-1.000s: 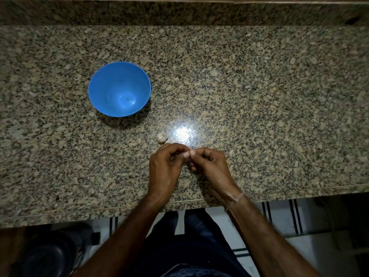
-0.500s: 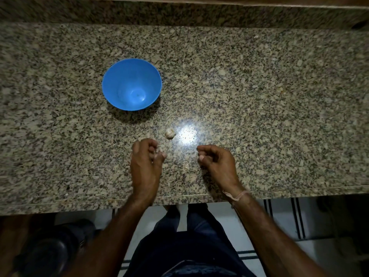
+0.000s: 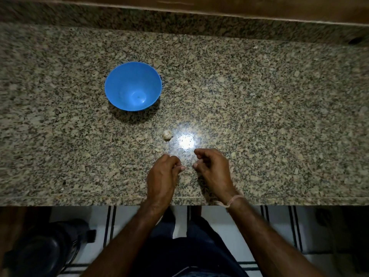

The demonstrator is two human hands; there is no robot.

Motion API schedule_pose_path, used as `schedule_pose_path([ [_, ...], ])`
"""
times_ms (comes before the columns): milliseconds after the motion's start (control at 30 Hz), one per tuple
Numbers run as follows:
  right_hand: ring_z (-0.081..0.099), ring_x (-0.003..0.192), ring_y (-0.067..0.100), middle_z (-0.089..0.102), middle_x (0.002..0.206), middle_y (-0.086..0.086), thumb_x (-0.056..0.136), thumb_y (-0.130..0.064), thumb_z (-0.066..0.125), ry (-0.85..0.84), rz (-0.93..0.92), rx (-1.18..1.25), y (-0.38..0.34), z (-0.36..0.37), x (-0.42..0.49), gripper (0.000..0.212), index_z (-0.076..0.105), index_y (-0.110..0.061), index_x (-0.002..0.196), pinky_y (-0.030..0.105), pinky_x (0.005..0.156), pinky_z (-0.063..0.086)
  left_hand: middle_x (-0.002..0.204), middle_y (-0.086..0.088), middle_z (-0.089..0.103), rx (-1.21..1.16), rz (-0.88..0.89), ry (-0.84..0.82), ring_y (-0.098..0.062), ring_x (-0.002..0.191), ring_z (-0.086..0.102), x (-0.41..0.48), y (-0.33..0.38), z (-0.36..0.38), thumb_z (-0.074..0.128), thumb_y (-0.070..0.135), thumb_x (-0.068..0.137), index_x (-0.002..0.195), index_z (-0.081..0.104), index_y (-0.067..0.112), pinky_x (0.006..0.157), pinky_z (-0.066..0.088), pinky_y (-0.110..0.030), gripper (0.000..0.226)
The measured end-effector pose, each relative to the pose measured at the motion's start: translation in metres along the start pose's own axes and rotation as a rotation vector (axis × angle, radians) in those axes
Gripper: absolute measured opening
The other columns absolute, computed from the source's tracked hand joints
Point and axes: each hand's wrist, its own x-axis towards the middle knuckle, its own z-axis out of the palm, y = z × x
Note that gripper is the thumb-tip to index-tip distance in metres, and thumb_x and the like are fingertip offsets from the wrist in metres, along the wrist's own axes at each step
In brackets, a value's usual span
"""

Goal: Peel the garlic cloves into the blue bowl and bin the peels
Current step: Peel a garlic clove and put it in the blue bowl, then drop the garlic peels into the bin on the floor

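Observation:
A blue bowl (image 3: 119, 80) stands on the granite counter (image 3: 259, 116), left of centre, with nothing visible inside it. One unpeeled garlic piece (image 3: 167, 134) lies between the bowl and my hands, beside a bright light glare. My left hand (image 3: 162, 172) and my right hand (image 3: 213, 166) hover near the counter's front edge, a small gap between them. Both have their fingers curled, with the left thumb against its fingertips. No garlic or peel shows in either hand.
The counter's front edge (image 3: 99, 198) runs just under my wrists, and a raised granite back ledge (image 3: 179, 19) closes the far side. Below the counter at the lower left a dark round object (image 3: 40, 252) sits on the white tiled floor.
One second ago my two hands pinched something small together. They pulled apart and have since drifted closer again. The view shifted, so the bowl and garlic now appear further right.

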Motion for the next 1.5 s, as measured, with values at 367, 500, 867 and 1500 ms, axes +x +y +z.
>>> schedule_pose_path([
  [367,0.057,0.097,0.019,0.054,0.104,-0.001,0.090,0.003,0.074,-0.151,-0.357,-0.242,-0.001,0.020,0.031,0.031,0.070,-0.008,0.118,0.038,0.080,0.058,0.086,0.006,0.061,-0.121,-0.220,0.193,-0.002,0.081,0.059,-0.018,0.018,-0.005,0.068,0.013,0.097,0.082,0.063,0.020,0.065,0.040,-0.005,0.017],
  [500,0.054,0.095,0.019,0.061,0.097,-0.001,0.090,-0.004,0.077,-0.143,-0.423,-0.320,-0.003,0.021,0.037,0.012,0.073,-0.011,0.098,0.037,0.077,0.050,0.082,0.008,0.063,-0.106,-0.288,0.213,0.000,0.076,0.058,-0.015,0.021,-0.002,0.070,0.018,0.095,0.080,0.061,0.022,0.060,0.037,-0.010,0.017],
  [867,0.042,0.076,0.019,0.058,0.084,0.005,0.083,0.001,0.071,-0.173,-0.580,-0.733,-0.012,0.023,0.033,0.019,0.060,-0.014,0.088,0.031,0.064,0.026,0.077,0.013,0.065,-0.228,-0.415,0.286,0.004,0.072,0.061,-0.020,0.024,-0.004,0.074,0.021,0.094,0.083,0.062,0.022,0.062,0.051,-0.024,0.016],
  [1500,0.052,0.062,0.015,0.059,0.066,0.006,0.102,0.006,0.054,-0.991,0.450,0.441,-0.117,0.219,-0.088,0.022,0.062,-0.006,0.085,0.025,0.062,0.047,0.077,0.009,0.072,-0.434,-0.744,0.873,-0.004,0.072,0.066,-0.171,-0.079,-0.125,0.072,0.024,0.096,0.083,0.068,0.026,0.067,0.052,-0.025,0.014],
])
